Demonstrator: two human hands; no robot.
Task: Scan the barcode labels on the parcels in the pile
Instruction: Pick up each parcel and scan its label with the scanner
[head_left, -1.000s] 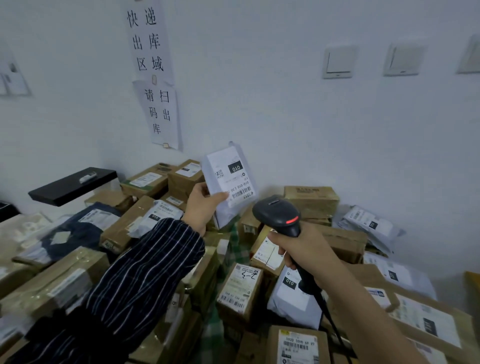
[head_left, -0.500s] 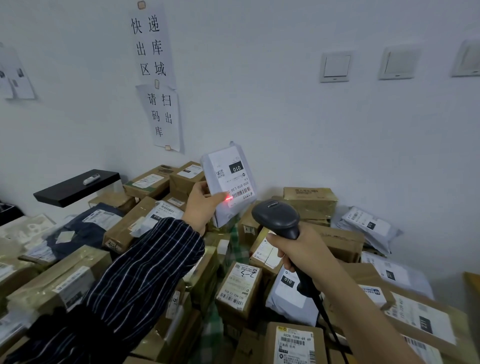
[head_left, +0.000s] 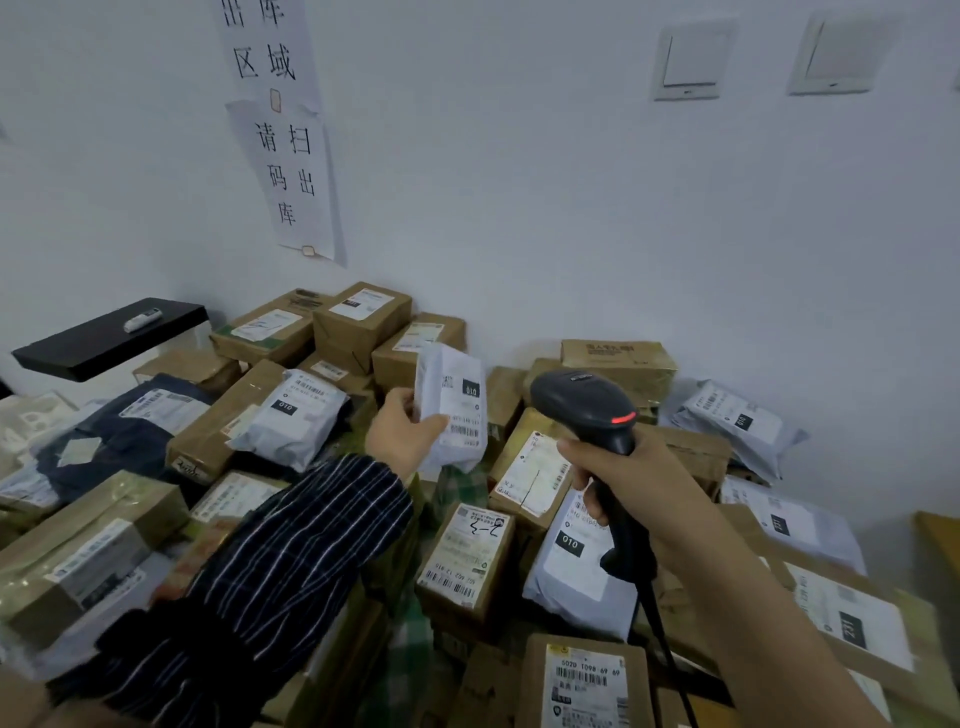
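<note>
My left hand (head_left: 402, 435) holds a small white mailer parcel (head_left: 456, 405) by its left edge, upright over the middle of the pile, its barcode label facing me. My right hand (head_left: 621, 478) grips the handle of a black handheld barcode scanner (head_left: 587, 405), whose head sits just right of the parcel with a red light showing on its side. A cable hangs down from the scanner's handle. Below both hands lies the pile of brown cardboard boxes (head_left: 470, 556) and white mailer bags (head_left: 291, 421), most with labels facing up.
The pile fills the surface against a white wall with paper signs (head_left: 291, 171) and wall switches (head_left: 691, 60). A black shelf (head_left: 109, 338) with a small white remote juts out at left. A dark blue bag (head_left: 124, 431) lies at left, more labelled boxes at right.
My left hand has lowered the white parcel toward the pile. The red scan spot seen on its label half a second ago is gone. The scanner has stayed close to the parcel.
</note>
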